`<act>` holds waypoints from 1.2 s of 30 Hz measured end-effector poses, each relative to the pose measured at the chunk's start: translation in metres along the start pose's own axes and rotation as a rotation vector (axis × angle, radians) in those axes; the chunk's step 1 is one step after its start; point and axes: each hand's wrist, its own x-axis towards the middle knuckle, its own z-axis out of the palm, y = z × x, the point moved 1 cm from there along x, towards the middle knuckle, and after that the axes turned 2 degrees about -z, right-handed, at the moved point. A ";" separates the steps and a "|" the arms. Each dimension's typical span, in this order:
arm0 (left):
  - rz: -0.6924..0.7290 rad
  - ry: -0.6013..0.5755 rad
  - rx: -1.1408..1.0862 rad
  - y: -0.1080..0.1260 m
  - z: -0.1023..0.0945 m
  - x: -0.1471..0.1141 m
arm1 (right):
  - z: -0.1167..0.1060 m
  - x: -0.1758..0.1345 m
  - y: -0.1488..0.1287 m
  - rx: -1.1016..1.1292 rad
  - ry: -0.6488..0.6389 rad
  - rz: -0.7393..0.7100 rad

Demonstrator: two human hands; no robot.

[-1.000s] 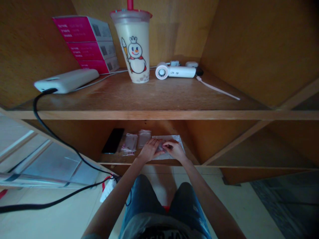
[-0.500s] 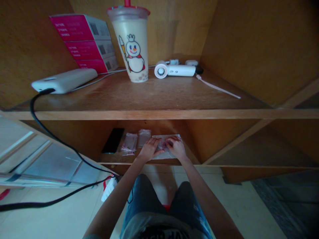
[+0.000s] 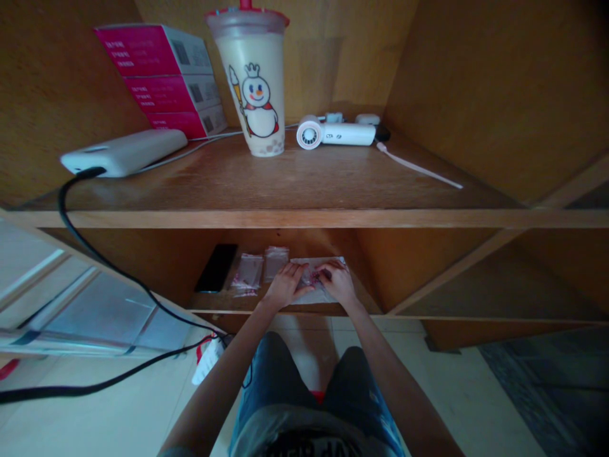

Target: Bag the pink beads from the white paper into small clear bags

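Head view: pale sheet (image 3: 326, 294) on lower shelf (image 3: 365, 306), toward right side of the compartment, close to front edge. Small reddish pieces (image 3: 314, 277) on the sheet, between both hands; sheet probably laid as light ground, for spotting and catching small bits.

Left hand (image 3: 284, 287) low over sheet's left edge, fingers nearly straight and together, thumb spread wide; likely steadying. Right hand (image 3: 337, 282) curled over sheet's right half, fingertips bunched narrow at the pieces; whether pinching one or only touching, too small to make out.

Clear packets (image 3: 248, 271) in two groups left of the sheet, apparently kept within left hand's reach. Black phone (image 3: 216, 268) flat beyond them, toward shelf's left end, presumably out of the way. Upper shelf (image 3: 333, 181), back from front edge: lidded cup (image 3: 259, 95) upright, handheld fan (image 3: 349, 134) to its right, well apart from the handwork below.
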 end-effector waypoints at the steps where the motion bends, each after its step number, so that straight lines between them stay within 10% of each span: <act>1: -0.002 0.000 0.003 0.000 0.000 0.000 | 0.000 0.000 0.001 0.002 0.004 0.002; 15: -0.002 0.017 0.006 0.000 -0.002 0.001 | 0.003 -0.001 0.007 0.015 0.022 0.078; 27: 0.006 -0.010 0.006 -0.001 -0.003 0.002 | 0.002 0.011 0.034 0.503 -0.006 0.118; 36: -0.006 -0.006 -0.016 -0.001 -0.004 0.003 | 0.002 0.008 -0.007 0.663 -0.062 0.062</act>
